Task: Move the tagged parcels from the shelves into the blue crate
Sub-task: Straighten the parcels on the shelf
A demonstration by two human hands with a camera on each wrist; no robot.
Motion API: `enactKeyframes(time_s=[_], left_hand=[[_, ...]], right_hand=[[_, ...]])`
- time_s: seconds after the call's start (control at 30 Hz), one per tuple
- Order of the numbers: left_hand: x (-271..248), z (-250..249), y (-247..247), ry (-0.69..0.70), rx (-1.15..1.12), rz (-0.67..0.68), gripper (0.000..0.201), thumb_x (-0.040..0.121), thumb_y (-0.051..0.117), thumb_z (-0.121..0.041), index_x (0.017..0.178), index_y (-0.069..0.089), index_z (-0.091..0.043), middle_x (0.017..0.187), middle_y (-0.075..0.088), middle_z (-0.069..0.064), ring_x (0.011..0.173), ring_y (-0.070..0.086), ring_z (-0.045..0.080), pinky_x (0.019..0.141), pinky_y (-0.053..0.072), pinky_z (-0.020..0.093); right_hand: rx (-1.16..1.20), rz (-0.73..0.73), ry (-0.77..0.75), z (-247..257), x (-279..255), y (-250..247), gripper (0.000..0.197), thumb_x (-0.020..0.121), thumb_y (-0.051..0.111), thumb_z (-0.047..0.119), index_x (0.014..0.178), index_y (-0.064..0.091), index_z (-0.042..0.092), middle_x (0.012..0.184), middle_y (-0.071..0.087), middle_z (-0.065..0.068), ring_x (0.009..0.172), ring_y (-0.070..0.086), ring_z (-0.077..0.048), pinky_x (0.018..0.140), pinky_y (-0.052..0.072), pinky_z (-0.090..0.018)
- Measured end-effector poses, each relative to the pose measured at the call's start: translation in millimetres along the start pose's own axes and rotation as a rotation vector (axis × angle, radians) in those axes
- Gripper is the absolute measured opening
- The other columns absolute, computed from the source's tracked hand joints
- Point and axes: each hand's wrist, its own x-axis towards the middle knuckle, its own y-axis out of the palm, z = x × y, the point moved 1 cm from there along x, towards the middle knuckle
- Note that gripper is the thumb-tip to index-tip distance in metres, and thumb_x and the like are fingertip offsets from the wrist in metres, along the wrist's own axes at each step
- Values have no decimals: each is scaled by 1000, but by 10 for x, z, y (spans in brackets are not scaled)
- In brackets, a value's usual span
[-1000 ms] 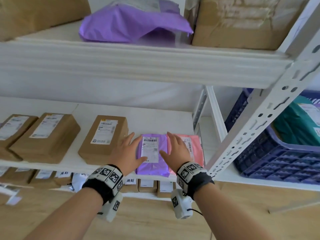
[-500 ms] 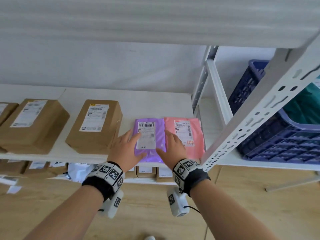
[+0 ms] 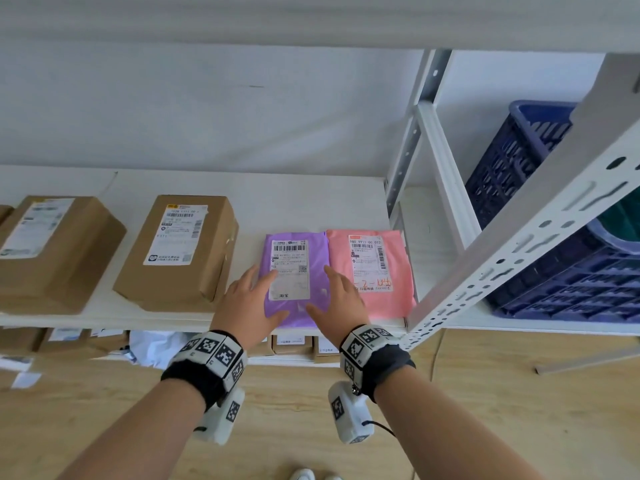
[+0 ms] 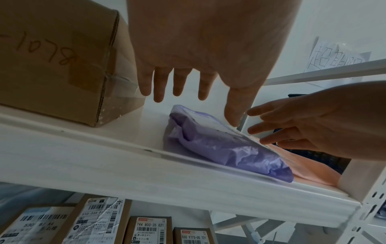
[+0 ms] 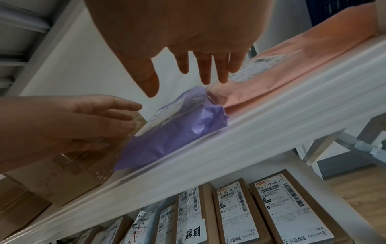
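A purple tagged parcel (image 3: 296,278) lies flat at the front of the middle shelf (image 3: 277,202), with a pink tagged parcel (image 3: 372,271) touching its right side. My left hand (image 3: 251,301) is over the purple parcel's left edge and my right hand (image 3: 341,297) over its right edge. Both have straight, spread fingers. In the left wrist view my left fingers (image 4: 179,85) hover above the purple parcel (image 4: 219,145). In the right wrist view my right fingers (image 5: 204,71) hang above the seam between the purple parcel (image 5: 177,125) and the pink parcel (image 5: 282,69). The blue crate (image 3: 554,237) stands to the right.
Two labelled cardboard boxes (image 3: 180,251) (image 3: 52,251) sit left of the purple parcel. A white slotted upright (image 3: 519,244) stands between the parcels and the crate, which holds a green parcel (image 3: 623,216). The lower shelf carries several labelled boxes (image 5: 271,206).
The head view has dropped, so the upper shelf's parcels are out of sight. Both hands stay spread at the purple parcel's sides, a little nearer its front end.
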Motion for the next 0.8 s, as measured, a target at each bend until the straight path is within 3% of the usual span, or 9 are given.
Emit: enactKeyframes(time_s=[0.4, 0.6, 0.67, 0.8], left_hand=[[209, 14, 24, -85, -62, 28, 84, 82, 65, -55, 151, 22, -33, 160, 11, 2, 141, 31, 26, 105, 42, 45], [227, 23, 69, -120, -176, 61, 85, 83, 70, -46, 151, 21, -31, 160, 11, 6, 145, 24, 26, 112, 32, 41], [234, 39, 83, -125, -193, 64, 85, 82, 71, -43, 151, 23, -31, 159, 16, 8, 144, 26, 27, 114, 31, 41], [260, 66, 112, -111, -247, 70, 84, 81, 74, -35, 150, 27, -27, 143, 42, 7, 128, 46, 24, 106, 40, 38]], right_hand=[[-55, -11, -2, 15, 116, 79, 80, 86, 63, 41, 151, 20, 19, 154, 30, 1, 141, 26, -19, 116, 23, -34], [-102, 10, 23, 35, 116, 87, 80, 87, 62, 40, 151, 19, 21, 156, 26, 3, 145, 18, -21, 118, 12, -34], [-109, 35, 28, 36, 118, 95, 79, 87, 62, 39, 151, 19, 20, 156, 26, 3, 145, 17, -20, 118, 11, -33], [-134, 68, 36, 44, 120, 97, 79, 88, 63, 40, 150, 19, 19, 157, 25, 2, 146, 15, -22, 119, 10, -35]])
